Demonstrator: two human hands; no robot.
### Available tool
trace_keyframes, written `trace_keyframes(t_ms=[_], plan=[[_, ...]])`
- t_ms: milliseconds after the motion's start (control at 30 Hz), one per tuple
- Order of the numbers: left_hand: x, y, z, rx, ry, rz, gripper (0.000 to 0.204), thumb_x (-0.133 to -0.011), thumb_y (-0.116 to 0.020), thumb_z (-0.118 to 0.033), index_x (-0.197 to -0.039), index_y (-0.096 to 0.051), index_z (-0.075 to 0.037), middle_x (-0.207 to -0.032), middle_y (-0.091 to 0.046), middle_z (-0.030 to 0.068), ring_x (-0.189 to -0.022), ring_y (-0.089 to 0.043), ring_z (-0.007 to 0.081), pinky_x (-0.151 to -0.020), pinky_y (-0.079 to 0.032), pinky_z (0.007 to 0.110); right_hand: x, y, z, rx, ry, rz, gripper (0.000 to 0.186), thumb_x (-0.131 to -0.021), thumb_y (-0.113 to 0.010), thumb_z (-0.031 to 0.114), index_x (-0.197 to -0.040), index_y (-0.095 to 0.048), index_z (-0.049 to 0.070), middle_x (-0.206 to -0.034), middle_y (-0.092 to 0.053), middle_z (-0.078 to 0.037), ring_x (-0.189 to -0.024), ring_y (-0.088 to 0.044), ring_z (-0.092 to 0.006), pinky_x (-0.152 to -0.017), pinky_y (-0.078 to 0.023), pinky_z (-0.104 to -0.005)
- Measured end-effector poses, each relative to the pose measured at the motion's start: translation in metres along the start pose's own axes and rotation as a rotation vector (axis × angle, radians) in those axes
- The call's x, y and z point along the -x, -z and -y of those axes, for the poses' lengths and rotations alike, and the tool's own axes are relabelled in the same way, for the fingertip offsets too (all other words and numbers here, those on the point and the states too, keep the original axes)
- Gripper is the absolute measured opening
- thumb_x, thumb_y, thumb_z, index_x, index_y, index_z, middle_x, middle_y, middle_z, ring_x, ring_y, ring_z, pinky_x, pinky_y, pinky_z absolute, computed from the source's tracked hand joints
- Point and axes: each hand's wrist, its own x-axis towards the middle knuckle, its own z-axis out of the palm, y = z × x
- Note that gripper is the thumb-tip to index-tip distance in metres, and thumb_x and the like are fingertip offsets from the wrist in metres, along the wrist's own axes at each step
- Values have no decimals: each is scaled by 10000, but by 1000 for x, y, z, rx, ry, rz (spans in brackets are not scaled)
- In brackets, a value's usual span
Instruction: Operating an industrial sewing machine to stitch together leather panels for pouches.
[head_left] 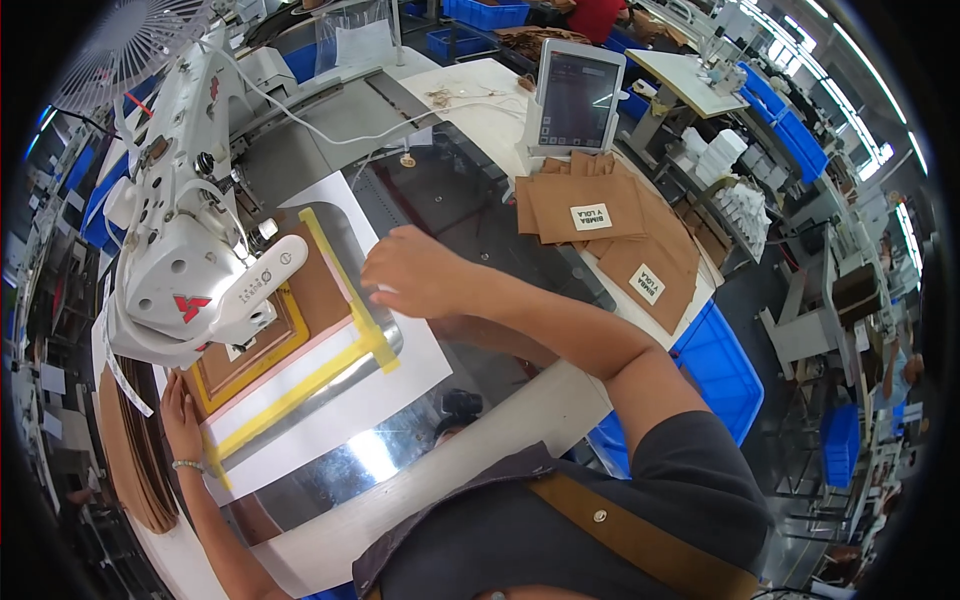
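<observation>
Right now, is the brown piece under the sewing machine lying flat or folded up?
Flat: the brown piece lies spread inside the yellow tape frame, beside the right hand.

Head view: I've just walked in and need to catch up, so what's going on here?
A person sits at a white industrial sewing machine. The right hand rests on the yellow-taped metal template beside the machine head. The left hand lies flat at the template's near-left edge. A brown panel sits under the machine. Labelled brown pieces are stacked to the right.

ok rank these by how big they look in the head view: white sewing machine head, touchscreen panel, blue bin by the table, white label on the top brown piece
1. white sewing machine head
2. blue bin, partly hidden, so unsure against the next
3. touchscreen panel, farther from the camera
4. white label
</observation>
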Motion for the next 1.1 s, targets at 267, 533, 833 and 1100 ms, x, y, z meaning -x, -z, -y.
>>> trace_keyframes(t_ms=[267,533,833,1100], plan=[[0,-1,-63,-117,-175,51,501,-1035,-584,-151,-1527,-566,-59,-1563,-529,195,-1481,-430,405,-1249,-326,490,-8,-34,26,77,86,40,212,-964,-677,251,-1078,-775,103,-1182,-737,-46,-1210,-642,-246,-1120,-401,-492],[-22,-38,-79,139,-26,-54,510,-977,-743,-266,-1389,-646,19,-1336,-632,254,-1289,-546,424,-1133,-408,478,-7,-13,1,215,148,-99,168,-897,-664,218,-800,-782,148,-867,-748,-28,-925,-708,-264,-872,-489,-494],[-58,-85,-172,153,91,-130,386,-837,-828,-185,-1163,-718,-10,-1218,-694,241,-1173,-582,470,-1022,-457,521,9,20,-10,112,-145,-86,190,-972,-661,227,-999,-773,76,-1089,-755,-73,-1063,-663,-299,-1006,-458,-464],[-69,-118,-161,133,-87,-411,369,-804,-761,-59,-1165,-723,9,-1124,-741,214,-1086,-669,429,-998,-504,515,4,18,-17,15,-121,-84,165,-950,-687,202,-944,-769,59,-996,-768,-75,-1011,-691,-301,-949,-497,-459]])
